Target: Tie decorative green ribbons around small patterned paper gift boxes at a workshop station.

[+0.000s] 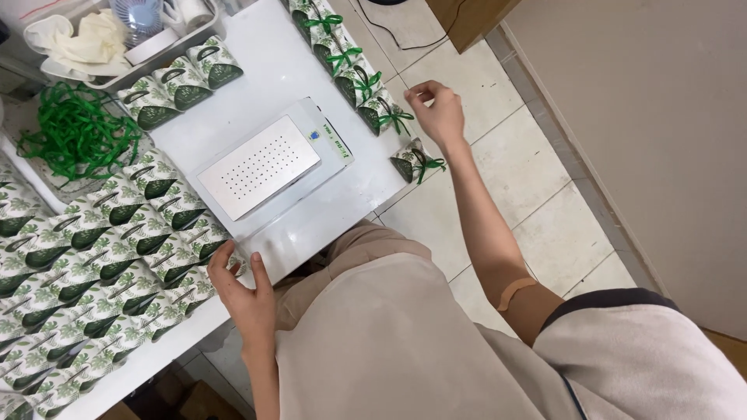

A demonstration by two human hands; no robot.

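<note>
My left hand (240,288) rests at the near edge of the white table (272,62), its fingers touching one small leaf-patterned gift box (204,247) among several packed on the left. My right hand (437,113) hovers past the table's right edge with fingers pinched together, just above a ribbon-tied box (415,162) at the corner. Whether anything is pinched between the fingertips I cannot tell. A row of boxes tied with green ribbon (356,82) runs along the right edge.
A flat grey device with a perforated white plate (261,166) sits in the table's middle. A heap of green ribbon (76,138) lies at the left, a tray with cloth gloves (85,43) behind it. Tiled floor (537,194) on the right.
</note>
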